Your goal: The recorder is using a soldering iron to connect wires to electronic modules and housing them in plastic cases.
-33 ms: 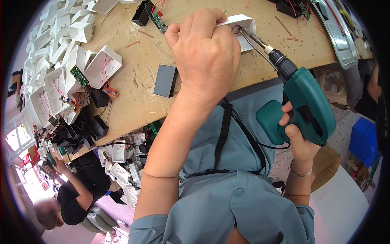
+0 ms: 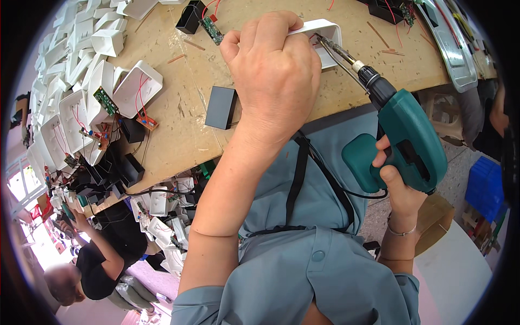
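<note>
Nothing visibly moves between the earlier frame and this view: both hands, the tool and the casing match, so the work stands at the same point, with the metal tip [image 2: 344, 53] inside the casing. The worker's left hand [image 2: 273, 70] is bent into a partly closed curl at the near-left side of the white casing [image 2: 329, 33], fingertips at its rim; the thumb and whatever the palm covers cannot be told. The right hand [image 2: 400, 187] is closed around the handle of a green pistol-shaped tool [image 2: 414, 143]. White, smooth and box-like with rounded corners, the casing sits on the worktable [image 2: 184, 119] near its front edge, open side toward the tool, partly hidden by the left hand. Whether the tip touches anything inside is too small to tell. 1 black box [image 2: 221, 107] lies to the left, near the wrist.
</note>
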`<state>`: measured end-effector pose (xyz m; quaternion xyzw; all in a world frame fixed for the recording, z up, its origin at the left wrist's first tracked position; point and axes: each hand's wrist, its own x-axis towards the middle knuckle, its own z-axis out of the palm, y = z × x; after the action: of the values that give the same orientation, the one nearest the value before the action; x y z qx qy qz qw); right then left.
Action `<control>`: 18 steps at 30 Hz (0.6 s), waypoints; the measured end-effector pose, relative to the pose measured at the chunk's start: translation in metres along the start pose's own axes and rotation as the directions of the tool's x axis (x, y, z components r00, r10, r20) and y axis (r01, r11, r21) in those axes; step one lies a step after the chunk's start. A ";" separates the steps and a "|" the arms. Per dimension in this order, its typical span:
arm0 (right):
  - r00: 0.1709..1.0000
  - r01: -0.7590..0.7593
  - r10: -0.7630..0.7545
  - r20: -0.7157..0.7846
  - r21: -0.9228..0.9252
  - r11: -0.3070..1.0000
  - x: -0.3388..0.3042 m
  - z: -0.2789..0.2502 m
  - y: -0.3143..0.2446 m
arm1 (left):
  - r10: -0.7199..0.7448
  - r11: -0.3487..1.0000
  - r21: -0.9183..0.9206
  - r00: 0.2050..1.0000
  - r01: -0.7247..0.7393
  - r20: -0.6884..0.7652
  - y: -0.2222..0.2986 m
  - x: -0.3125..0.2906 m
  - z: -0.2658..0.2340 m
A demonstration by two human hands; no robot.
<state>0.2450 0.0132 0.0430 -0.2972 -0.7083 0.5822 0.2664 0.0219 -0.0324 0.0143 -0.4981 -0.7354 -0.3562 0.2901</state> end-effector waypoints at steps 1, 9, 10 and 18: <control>1.000 -0.009 0.009 0.000 -0.008 1.000 0.000 -0.001 0.000 | -0.016 0.999 0.037 1.000 0.015 0.020 0.001 0.001 -0.001; 1.000 -0.019 0.020 0.017 -0.070 0.997 0.000 -0.004 -0.002 | 0.002 1.000 0.017 1.000 -0.003 0.028 0.004 0.005 -0.005; 1.000 -0.002 0.002 0.010 -0.055 0.998 0.000 -0.002 -0.003 | 0.022 1.000 -0.004 0.999 -0.022 0.031 0.005 0.006 -0.007; 1.000 0.001 -0.002 -0.009 -0.056 0.998 -0.003 0.000 -0.006 | -0.025 1.000 0.004 0.999 0.025 0.024 0.000 0.000 0.000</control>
<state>0.2466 0.0098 0.0491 -0.3066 -0.7234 0.5605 0.2615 0.0215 -0.0328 0.0147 -0.4925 -0.7456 -0.3526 0.2777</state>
